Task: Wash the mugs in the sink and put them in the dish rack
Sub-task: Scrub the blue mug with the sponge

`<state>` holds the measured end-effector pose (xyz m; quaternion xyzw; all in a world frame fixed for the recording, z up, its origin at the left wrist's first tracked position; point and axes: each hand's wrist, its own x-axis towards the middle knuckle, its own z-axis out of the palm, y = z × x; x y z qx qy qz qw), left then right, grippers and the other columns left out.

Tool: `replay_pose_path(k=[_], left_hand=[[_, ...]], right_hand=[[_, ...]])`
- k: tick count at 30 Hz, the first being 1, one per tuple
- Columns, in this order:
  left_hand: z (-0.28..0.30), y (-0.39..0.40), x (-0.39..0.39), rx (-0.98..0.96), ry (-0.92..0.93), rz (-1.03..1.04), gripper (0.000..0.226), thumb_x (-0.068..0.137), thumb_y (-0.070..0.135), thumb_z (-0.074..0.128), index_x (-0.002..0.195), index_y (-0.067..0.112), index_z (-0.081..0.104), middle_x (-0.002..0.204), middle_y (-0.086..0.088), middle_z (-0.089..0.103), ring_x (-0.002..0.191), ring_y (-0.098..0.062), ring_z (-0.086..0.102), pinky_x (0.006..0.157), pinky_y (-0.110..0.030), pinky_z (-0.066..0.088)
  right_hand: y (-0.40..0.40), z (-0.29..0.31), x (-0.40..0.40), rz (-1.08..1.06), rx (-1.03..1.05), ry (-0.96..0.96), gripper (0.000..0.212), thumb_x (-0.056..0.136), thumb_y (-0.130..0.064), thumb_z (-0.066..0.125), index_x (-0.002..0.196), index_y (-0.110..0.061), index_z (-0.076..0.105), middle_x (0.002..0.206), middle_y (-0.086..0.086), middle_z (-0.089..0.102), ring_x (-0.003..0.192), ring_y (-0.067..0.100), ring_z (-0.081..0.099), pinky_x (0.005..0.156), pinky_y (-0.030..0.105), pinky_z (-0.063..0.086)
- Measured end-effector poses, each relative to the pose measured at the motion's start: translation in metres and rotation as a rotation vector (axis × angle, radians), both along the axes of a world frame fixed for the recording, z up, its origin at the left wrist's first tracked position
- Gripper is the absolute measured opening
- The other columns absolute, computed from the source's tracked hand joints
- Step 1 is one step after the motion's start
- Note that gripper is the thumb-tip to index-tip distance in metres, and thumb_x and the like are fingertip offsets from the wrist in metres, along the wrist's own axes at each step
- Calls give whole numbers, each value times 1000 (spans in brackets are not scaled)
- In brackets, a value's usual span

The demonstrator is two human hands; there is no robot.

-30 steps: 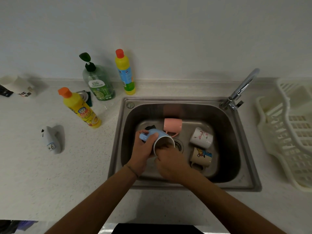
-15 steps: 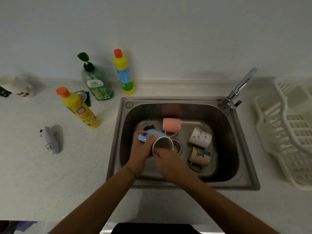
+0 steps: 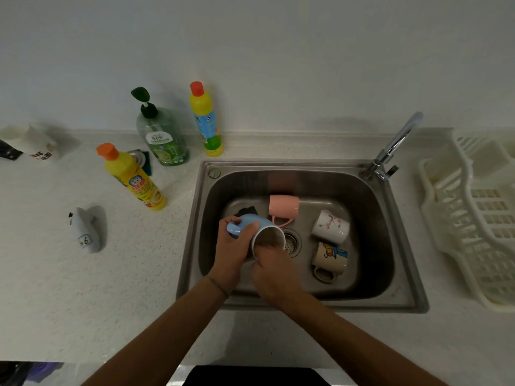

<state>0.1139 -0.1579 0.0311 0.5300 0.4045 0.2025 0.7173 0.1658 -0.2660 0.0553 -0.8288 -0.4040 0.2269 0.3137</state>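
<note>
A pale counter holds a steel sink (image 3: 395, 218). Over its left half, the left hand (image 3: 232, 253) grips a tilted blue mug (image 3: 257, 232); the right hand (image 3: 274, 275) has fingers curled into its mouth. The dish rack (image 3: 473, 218) sits far right.

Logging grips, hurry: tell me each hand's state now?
Left hand: closed on the blue mug.
Right hand: fingers inside the mug's mouth; grip cannot be told.
</note>
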Motion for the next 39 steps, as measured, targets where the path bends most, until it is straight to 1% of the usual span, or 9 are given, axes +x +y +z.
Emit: replay_pose_path(k=[2,7,13,17,22,27,31,36,39], left_hand=[[1,1,-1,3,7,-17,48,92,22,68,132,14,43,126,-15,57,105,-27,66,65,-23,59],[12,26,-3,-14,153,-196,26,97,30,65,120,28,51,127,-11,58,106,-23,64,71,-38,60],[8,6,8,-68,-21,-131,86,74,50,85,147,28,43,134,-5,61,117,-23,65,90,-37,60],[4,1,9,-11,-27,-97,96,60,48,87,145,32,44,138,-2,57,122,-26,62,101,-46,56],[1,15,4,-55,-8,-107,77,82,9,82,146,29,43,140,-7,50,124,-32,58,89,-44,60],[6,7,12,-5,-11,-96,74,84,8,80,146,27,45,134,-1,55,120,-25,60,79,-27,61],[11,20,7,48,25,-169,76,85,12,79,149,29,41,132,4,51,117,-19,57,74,-27,60],[14,16,14,34,17,-152,75,85,14,80,148,26,42,135,0,52,115,-19,60,70,-20,59],[11,23,14,41,32,-145,75,84,18,81,147,31,42,138,-2,50,118,-22,59,70,-24,60]], right_hand=[[1,1,-2,7,7,50,35,101,-15,50,135,-11,54,125,10,64,108,18,61,99,31,51],[-16,-8,34,470,-44,-478,52,95,-29,58,144,-16,47,143,7,56,126,24,57,92,37,56],[3,0,15,167,96,-428,32,100,-33,47,125,-16,58,106,2,69,80,10,65,63,18,48],[5,11,4,90,150,-96,44,102,-39,37,124,-9,62,105,7,71,82,12,67,75,30,59],[2,15,27,377,-261,-426,55,102,-24,51,153,-16,31,154,13,39,131,25,49,99,38,51],[10,22,14,190,-163,-97,36,101,-17,51,136,-8,53,128,12,63,106,19,63,92,27,52],[2,14,35,392,-270,-425,58,98,-20,56,152,-17,33,151,11,43,126,24,53,98,37,50],[11,25,25,264,-176,-149,43,101,-15,53,143,-7,47,138,12,57,116,21,60,92,21,45],[9,20,34,312,-194,-378,48,99,-18,55,146,-11,45,141,11,55,119,22,58,92,28,48]])
